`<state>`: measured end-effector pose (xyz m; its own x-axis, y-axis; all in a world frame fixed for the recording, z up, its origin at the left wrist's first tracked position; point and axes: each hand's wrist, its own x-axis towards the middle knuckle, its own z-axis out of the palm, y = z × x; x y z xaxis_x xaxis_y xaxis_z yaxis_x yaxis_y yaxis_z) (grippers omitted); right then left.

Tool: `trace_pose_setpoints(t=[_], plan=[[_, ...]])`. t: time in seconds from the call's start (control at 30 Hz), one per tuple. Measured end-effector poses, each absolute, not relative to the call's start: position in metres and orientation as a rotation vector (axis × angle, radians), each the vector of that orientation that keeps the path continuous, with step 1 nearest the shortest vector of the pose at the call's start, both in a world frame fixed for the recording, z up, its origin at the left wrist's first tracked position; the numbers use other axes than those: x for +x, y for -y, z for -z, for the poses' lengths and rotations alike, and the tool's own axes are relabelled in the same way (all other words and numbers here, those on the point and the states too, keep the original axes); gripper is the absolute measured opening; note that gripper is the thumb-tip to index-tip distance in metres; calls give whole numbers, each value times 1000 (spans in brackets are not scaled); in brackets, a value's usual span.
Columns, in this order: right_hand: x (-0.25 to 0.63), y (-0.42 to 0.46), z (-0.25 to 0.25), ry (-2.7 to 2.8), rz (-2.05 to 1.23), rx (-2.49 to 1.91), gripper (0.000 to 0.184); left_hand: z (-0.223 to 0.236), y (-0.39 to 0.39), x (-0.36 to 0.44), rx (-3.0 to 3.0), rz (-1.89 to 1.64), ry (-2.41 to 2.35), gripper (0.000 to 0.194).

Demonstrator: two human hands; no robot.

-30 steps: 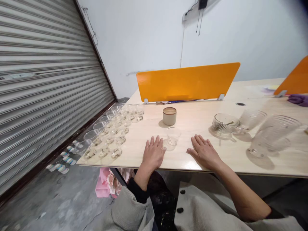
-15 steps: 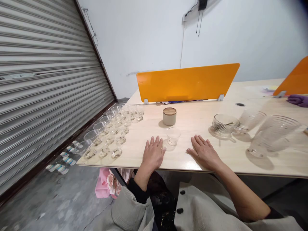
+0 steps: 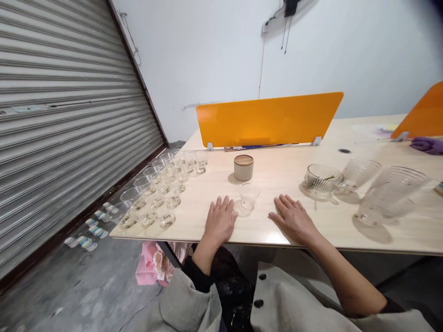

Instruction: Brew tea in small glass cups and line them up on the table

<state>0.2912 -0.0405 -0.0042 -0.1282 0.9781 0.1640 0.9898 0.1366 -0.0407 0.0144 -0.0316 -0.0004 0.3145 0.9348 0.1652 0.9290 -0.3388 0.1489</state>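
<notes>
My left hand (image 3: pixel 220 220) lies flat on the pale wooden table (image 3: pixel 204 189), palm down and holding nothing. Just right of its fingers stands a clear plastic cup (image 3: pixel 248 198), upright. My right hand (image 3: pixel 292 216) also rests flat on the tabletop, fingers stretched out, on the other side of that cup. Behind the cup sits a grey canister with a wooden lid (image 3: pixel 243 168). To the right of my right hand is a ribbed glass bowl (image 3: pixel 321 180) with a dark, thin item inside that I cannot make out.
Several clear cups (image 3: pixel 167 219) stand in rows along the left edge. Stacked clear cups (image 3: pixel 391 193) lie tilted at the right, near another cup stack (image 3: pixel 360 173). An orange divider (image 3: pixel 270 120) crosses the back. A purple cloth (image 3: pixel 427 145) lies far right.
</notes>
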Motion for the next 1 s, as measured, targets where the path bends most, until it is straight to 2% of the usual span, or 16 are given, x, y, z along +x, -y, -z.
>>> trace_pose_setpoints(t=[1.0], plan=[[289, 44, -2, 2272, 123, -1967, 65, 5, 29, 13, 2534, -322, -1791, 55]])
